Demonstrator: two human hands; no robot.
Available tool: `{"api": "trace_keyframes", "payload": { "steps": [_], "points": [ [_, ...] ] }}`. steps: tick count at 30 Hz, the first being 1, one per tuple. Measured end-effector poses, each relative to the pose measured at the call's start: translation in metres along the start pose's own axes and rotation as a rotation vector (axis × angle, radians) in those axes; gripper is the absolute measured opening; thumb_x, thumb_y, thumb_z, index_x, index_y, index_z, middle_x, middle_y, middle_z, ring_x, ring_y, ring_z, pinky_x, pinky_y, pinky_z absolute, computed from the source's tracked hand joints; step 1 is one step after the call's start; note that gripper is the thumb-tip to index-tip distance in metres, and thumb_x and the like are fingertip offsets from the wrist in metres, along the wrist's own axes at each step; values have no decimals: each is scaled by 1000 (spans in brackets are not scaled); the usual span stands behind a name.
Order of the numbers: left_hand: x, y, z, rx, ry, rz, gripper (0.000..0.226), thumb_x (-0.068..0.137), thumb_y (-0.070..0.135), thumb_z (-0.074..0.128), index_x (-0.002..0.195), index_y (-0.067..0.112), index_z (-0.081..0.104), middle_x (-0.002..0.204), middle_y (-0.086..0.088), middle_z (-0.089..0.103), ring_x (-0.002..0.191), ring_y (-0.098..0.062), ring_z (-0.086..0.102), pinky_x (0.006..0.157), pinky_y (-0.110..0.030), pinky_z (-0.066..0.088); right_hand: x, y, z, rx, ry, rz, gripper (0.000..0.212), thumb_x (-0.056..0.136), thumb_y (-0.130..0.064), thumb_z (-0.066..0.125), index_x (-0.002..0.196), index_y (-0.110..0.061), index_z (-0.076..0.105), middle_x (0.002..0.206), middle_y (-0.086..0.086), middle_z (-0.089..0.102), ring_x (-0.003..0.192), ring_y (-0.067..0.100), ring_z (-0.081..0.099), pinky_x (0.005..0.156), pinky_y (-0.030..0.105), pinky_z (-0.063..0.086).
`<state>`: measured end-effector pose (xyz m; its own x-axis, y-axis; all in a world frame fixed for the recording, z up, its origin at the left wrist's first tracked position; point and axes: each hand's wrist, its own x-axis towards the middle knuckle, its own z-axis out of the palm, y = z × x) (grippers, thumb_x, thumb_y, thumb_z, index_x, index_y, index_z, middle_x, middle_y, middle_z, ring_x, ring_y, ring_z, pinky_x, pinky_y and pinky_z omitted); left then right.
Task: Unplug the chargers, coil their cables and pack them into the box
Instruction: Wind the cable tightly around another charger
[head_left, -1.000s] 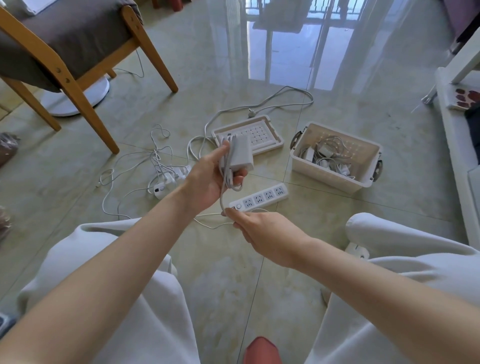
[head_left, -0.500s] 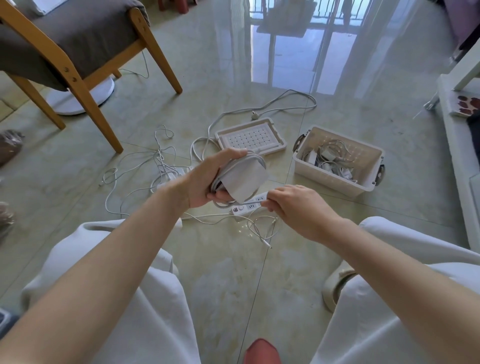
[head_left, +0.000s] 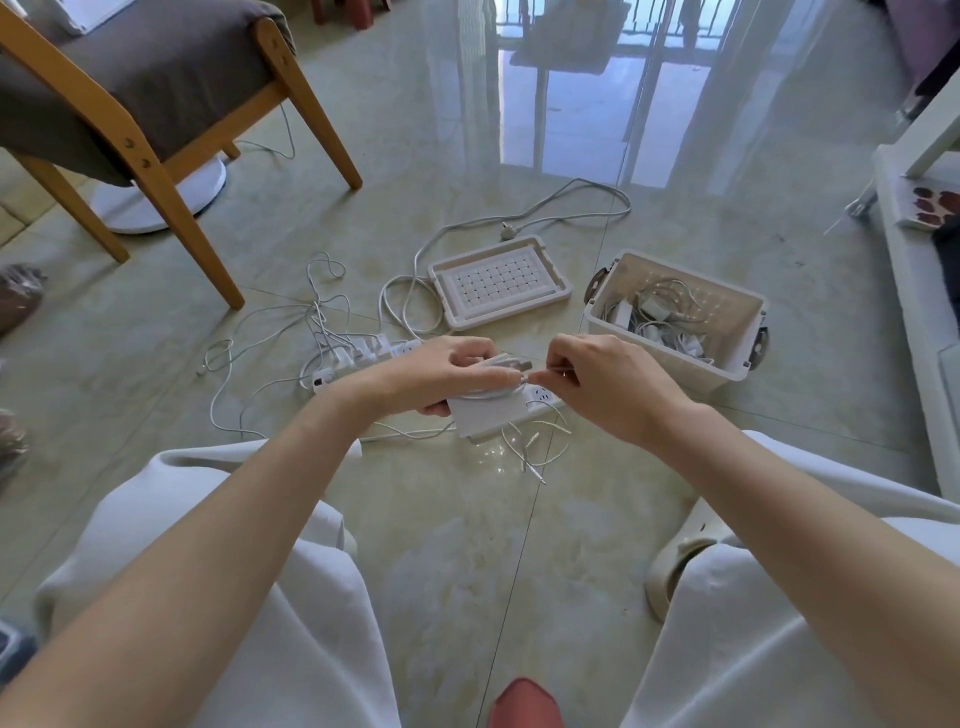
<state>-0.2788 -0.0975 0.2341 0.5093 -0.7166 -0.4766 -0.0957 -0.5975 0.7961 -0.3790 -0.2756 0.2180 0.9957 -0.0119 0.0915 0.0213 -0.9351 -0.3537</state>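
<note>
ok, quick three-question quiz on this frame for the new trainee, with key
1. True or false: the box already holds chargers.
2. The left hand grips: A a lid, B a white charger, C a power strip.
3. Fill in: the right hand pinches the charger's ___.
Key: 1 true; 2 B; 3 cable.

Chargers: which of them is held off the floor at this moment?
The large white charger gripped in the left hand, with the right hand pinching its cable. The others sit plugged in the power strip or lie in the box.
</note>
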Motion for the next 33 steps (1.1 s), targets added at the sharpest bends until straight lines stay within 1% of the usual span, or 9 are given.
{"api": "trace_keyframes", "payload": {
  "steps": [6,13,16,19,22,24,27,30,33],
  "points": [
    [6,-6,2,422,187,68,34,84,54,57,101,27,46,80,13,56,65,-1,51,57,-21,37,0,-12,6,-37,25,88,28,95,-39,43,99,-15,58,93,1,65,83,24,59,67,30,38],
    [17,-17,2,613,537,101,50,88,53,53,116,16,36,109,0,46,85,-25,53,70,-34,40,-12,-32,11,66,-28,153,30,100,-31,27,102,-15,52,86,6,62,84,31,57,66,34,33],
    [21,-11,4,323,539,44,44,92,42,53,115,13,29,111,-2,39,84,-21,48,75,-35,42,-20,-48,14,210,-80,100,24,101,-28,28,108,-16,47,83,4,57,78,31,54,65,35,35],
    [23,-2,4,-328,489,-46,37,94,33,54,107,15,24,104,-11,44,62,-19,51,57,-31,46,-30,-57,23,285,-172,10,19,100,-21,29,114,-15,41,85,7,58,76,33,56,65,38,41],
    [22,1,4,-776,334,-21,67,79,41,67,122,2,34,96,-14,47,55,-21,57,54,-31,51,-36,-64,35,325,-288,-37,20,97,-11,33,116,-17,35,84,8,59,73,31,56,68,45,47],
    [20,3,5,-890,268,39,68,80,41,65,127,-2,41,85,-14,52,53,-20,58,51,-29,52,-35,-64,40,366,-334,-38,24,94,-4,35,114,-18,34,77,-4,52,70,25,52,69,43,47],
    [15,7,2,-1042,160,113,40,91,41,49,110,7,59,79,-11,55,53,-18,54,45,-24,47,-28,-59,40,437,-332,0,21,93,-1,35,102,-18,44,72,-9,46,69,18,46,72,37,45],
    [11,8,-2,-1174,71,165,46,88,43,44,115,7,55,83,-10,55,45,-14,51,37,-19,39,-19,-55,37,582,-279,143,19,98,-16,40,88,-21,56,67,-7,51,63,12,48,73,34,45],
    [7,8,-6,-1120,-4,162,50,84,47,41,109,6,54,68,-5,56,32,-9,39,29,-11,24,-9,-49,29,837,-200,318,5,93,-21,53,98,-20,54,63,-8,54,61,9,48,67,30,42]
  ]
}}
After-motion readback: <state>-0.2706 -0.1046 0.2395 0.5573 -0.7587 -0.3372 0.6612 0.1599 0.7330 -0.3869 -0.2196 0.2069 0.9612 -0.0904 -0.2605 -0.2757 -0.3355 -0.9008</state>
